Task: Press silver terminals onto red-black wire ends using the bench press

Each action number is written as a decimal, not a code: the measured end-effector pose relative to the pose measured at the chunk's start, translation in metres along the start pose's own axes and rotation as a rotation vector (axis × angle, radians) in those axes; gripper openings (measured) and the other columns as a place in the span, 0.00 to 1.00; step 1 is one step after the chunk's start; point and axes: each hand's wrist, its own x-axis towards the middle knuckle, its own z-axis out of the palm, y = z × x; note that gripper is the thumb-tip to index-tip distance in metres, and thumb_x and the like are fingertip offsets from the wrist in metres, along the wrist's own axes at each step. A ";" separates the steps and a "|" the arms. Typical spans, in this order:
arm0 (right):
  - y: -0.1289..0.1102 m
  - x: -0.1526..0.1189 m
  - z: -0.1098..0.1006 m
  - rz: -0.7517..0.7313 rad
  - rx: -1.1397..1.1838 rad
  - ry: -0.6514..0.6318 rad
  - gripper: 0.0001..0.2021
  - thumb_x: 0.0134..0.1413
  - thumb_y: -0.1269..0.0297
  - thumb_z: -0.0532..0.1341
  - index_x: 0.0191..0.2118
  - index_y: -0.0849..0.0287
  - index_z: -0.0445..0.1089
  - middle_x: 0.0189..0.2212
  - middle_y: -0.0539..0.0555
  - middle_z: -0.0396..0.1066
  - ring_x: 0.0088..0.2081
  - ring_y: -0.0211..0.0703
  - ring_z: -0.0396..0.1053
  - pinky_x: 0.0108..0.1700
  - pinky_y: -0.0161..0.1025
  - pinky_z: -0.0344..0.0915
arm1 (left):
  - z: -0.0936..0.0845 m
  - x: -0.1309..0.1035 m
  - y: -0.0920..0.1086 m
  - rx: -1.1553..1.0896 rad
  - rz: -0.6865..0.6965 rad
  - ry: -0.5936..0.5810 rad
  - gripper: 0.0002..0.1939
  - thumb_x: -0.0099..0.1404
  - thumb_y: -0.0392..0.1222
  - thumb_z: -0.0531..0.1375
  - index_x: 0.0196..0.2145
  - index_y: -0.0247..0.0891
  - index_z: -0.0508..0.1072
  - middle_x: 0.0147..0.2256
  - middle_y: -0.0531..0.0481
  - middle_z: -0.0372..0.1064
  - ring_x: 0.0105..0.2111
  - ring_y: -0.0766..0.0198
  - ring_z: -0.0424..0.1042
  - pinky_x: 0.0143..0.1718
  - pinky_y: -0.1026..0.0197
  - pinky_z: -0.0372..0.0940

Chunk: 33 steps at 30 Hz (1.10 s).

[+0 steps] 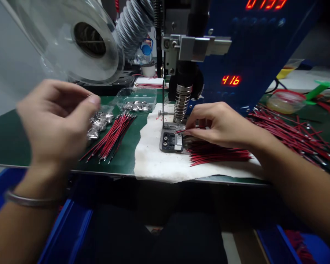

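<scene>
My left hand (59, 119) is raised over the left side of the bench, thumb and forefinger pinched together. Whatever is between its fingertips is too small to make out. Below it lie small shiny metal parts (100, 123) and a bundle of red and black wires (112, 135). My right hand (214, 123) is closed on a thin red wire (180, 131), whose end reaches over the small metal fixture (172, 141) under the spring-loaded press head (183, 99). Just beneath this hand, a stack of red wires (220, 156) rests on white paper (154, 161).
A blue machine housing (236, 44) with red digits rises behind. At upper left are a clear reel (68, 40) and a grey ribbed hose (134, 27). More red wires (288, 135) lie right, near a clear tub (286, 102). Blue bins (71, 227) sit below the edge.
</scene>
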 end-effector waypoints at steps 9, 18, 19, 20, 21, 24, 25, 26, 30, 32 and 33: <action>-0.006 -0.002 0.004 -0.038 0.008 0.039 0.09 0.55 0.60 0.63 0.32 0.61 0.75 0.29 0.53 0.69 0.29 0.36 0.64 0.32 0.36 0.58 | 0.058 -0.075 0.026 -0.506 -0.357 -0.413 0.08 0.59 0.40 0.64 0.36 0.35 0.72 0.32 0.49 0.72 0.18 0.75 0.58 0.17 0.69 0.53; -0.002 -0.001 0.003 -0.097 0.028 -0.011 0.12 0.59 0.60 0.60 0.35 0.64 0.75 0.30 0.54 0.70 0.29 0.35 0.64 0.31 0.34 0.58 | 0.066 -0.079 0.022 -0.409 -0.392 -0.489 0.10 0.60 0.42 0.64 0.37 0.36 0.74 0.32 0.50 0.70 0.18 0.77 0.56 0.17 0.71 0.50; -0.001 0.000 0.002 -0.107 0.038 -0.027 0.12 0.60 0.60 0.60 0.36 0.64 0.75 0.30 0.54 0.71 0.29 0.35 0.65 0.32 0.34 0.59 | 0.066 -0.080 0.023 -0.390 -0.394 -0.497 0.09 0.60 0.42 0.64 0.37 0.35 0.74 0.31 0.50 0.69 0.18 0.77 0.56 0.17 0.71 0.50; 0.001 0.001 0.001 -0.114 0.047 -0.049 0.12 0.60 0.61 0.60 0.37 0.64 0.75 0.31 0.55 0.71 0.30 0.34 0.66 0.33 0.33 0.59 | 0.065 -0.080 0.024 -0.374 -0.397 -0.503 0.09 0.60 0.42 0.64 0.37 0.35 0.74 0.31 0.51 0.69 0.18 0.77 0.56 0.17 0.71 0.50; 0.002 0.002 -0.002 -0.118 0.057 -0.080 0.12 0.60 0.61 0.59 0.38 0.64 0.75 0.32 0.55 0.72 0.30 0.35 0.66 0.33 0.33 0.60 | 0.065 -0.079 0.025 -0.362 -0.401 -0.506 0.09 0.60 0.42 0.64 0.37 0.35 0.74 0.30 0.51 0.69 0.18 0.77 0.56 0.17 0.70 0.50; 0.007 0.010 -0.016 -0.098 0.071 -0.216 0.13 0.61 0.59 0.59 0.40 0.63 0.75 0.34 0.54 0.73 0.32 0.35 0.68 0.34 0.32 0.62 | 0.065 -0.079 0.027 -0.351 -0.411 -0.482 0.08 0.60 0.42 0.64 0.36 0.35 0.74 0.28 0.52 0.67 0.17 0.77 0.54 0.16 0.70 0.49; 0.008 0.013 -0.022 -0.083 0.072 -0.268 0.13 0.61 0.58 0.58 0.40 0.63 0.74 0.34 0.53 0.73 0.32 0.35 0.68 0.34 0.32 0.62 | 0.065 -0.080 0.028 -0.349 -0.412 -0.472 0.08 0.60 0.42 0.64 0.36 0.36 0.74 0.28 0.52 0.67 0.17 0.77 0.54 0.16 0.70 0.48; 0.010 0.017 -0.029 -0.066 0.079 -0.334 0.13 0.61 0.57 0.58 0.40 0.62 0.74 0.33 0.52 0.72 0.32 0.35 0.68 0.33 0.31 0.62 | 0.065 -0.080 0.028 -0.346 -0.413 -0.466 0.08 0.60 0.42 0.63 0.36 0.36 0.74 0.28 0.52 0.66 0.17 0.77 0.54 0.16 0.70 0.48; 0.012 0.032 -0.048 0.058 0.193 -0.650 0.15 0.62 0.54 0.57 0.36 0.62 0.71 0.27 0.50 0.69 0.26 0.33 0.64 0.27 0.30 0.58 | 0.065 -0.081 0.029 -0.333 -0.418 -0.471 0.08 0.61 0.42 0.63 0.36 0.36 0.74 0.28 0.53 0.66 0.18 0.77 0.54 0.17 0.71 0.49; 0.011 0.036 -0.047 0.137 0.310 -0.810 0.15 0.63 0.54 0.56 0.35 0.62 0.68 0.25 0.50 0.67 0.25 0.32 0.62 0.25 0.30 0.57 | 0.065 -0.081 0.030 -0.330 -0.422 -0.474 0.08 0.61 0.42 0.63 0.36 0.36 0.73 0.28 0.53 0.66 0.18 0.77 0.54 0.17 0.71 0.49; 0.011 0.037 -0.044 0.166 0.380 -0.861 0.15 0.63 0.54 0.56 0.35 0.62 0.67 0.25 0.49 0.67 0.24 0.31 0.61 0.25 0.29 0.57 | 0.065 -0.081 0.029 -0.331 -0.421 -0.474 0.08 0.61 0.42 0.63 0.36 0.36 0.73 0.28 0.53 0.67 0.18 0.77 0.54 0.17 0.71 0.49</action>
